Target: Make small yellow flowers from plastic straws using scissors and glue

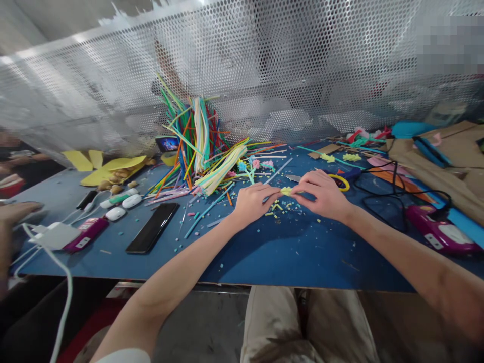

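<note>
Showing pale yellow, small, fuzzy, jagged-edged piece [286, 191], left hand [252, 202] and right hand [320, 195] pinching it.

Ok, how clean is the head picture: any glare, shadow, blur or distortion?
Head view: stretched toward the edges; soft shadow on the blue table below the left hand and right hand; yellow piece they pinch looks soft; pale glare on the perforated screen; pixelated patch upper right.

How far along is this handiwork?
Two small yellow fuzzy pieces beyond the yellow-handled scissors look finished. The left hand and right hand pinch another yellow fuzzy piece. Long multicoloured fuzzy stems look unworked; how many pieces are left cannot be told.
</note>
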Demonstrator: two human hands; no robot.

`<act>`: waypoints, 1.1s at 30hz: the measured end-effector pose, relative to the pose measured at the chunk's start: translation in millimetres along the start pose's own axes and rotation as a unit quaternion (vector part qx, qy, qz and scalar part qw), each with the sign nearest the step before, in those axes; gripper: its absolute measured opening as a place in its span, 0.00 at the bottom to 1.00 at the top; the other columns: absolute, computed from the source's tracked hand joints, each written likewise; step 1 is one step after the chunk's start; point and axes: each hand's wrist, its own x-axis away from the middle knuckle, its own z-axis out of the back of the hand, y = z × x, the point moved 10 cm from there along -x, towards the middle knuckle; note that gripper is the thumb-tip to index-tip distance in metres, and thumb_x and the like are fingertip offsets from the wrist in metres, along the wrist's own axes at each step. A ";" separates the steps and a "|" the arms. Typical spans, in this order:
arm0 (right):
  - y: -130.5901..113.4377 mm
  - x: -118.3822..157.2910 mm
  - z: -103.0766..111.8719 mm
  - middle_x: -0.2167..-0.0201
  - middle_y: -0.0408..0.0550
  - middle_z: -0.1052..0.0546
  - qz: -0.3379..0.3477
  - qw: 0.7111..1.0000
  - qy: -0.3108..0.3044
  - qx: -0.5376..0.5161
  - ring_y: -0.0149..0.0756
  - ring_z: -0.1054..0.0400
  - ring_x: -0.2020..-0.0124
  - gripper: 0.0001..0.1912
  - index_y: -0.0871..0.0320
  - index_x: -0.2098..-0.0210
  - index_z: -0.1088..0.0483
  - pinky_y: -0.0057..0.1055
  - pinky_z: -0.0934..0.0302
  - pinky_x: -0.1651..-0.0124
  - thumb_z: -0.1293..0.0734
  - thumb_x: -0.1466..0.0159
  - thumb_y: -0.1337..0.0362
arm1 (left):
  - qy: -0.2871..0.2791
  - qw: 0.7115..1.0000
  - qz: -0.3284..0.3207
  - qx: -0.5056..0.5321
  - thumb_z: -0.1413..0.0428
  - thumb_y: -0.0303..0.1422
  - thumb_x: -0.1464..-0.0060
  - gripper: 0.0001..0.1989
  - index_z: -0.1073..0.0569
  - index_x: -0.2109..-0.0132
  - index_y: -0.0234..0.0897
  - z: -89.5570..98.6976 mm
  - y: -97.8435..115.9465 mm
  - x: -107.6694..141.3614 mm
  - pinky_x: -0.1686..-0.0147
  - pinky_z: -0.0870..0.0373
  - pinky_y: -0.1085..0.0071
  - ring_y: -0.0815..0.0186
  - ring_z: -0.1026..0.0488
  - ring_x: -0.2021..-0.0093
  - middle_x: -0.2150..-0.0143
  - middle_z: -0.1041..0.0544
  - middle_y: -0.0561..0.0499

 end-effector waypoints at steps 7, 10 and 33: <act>0.7 -0.4 1.6 0.65 0.44 0.25 -0.006 1.000 -0.001 0.000 0.38 0.31 0.61 0.03 0.50 0.59 0.27 0.39 0.42 0.57 0.33 0.31 0.60 | -0.005 1.000 -0.001 0.001 0.47 0.42 0.32 0.15 0.18 0.55 0.41 -1.5 -0.9 0.6 0.65 0.30 0.72 0.67 0.21 0.63 0.61 0.16 0.50; 3.9 -0.7 4.4 0.64 0.45 0.25 -0.023 1.000 -0.004 -0.016 0.40 0.31 0.61 0.09 0.51 0.53 0.29 0.40 0.40 0.56 0.32 0.32 0.59 | -0.001 1.000 0.008 0.007 0.47 0.42 0.32 0.15 0.18 0.55 0.41 -0.3 -2.3 0.3 0.66 0.30 0.73 0.67 0.20 0.63 0.61 0.15 0.50; 18.0 3.7 4.4 0.59 0.41 0.17 -0.043 0.999 0.001 -0.009 0.40 0.25 0.60 0.15 0.47 0.44 0.32 0.41 0.34 0.52 0.34 0.30 0.61 | 0.007 1.000 0.023 0.016 0.45 0.42 0.33 0.14 0.17 0.51 0.44 -0.6 -11.6 2.8 0.64 0.28 0.73 0.66 0.18 0.61 0.56 0.15 0.51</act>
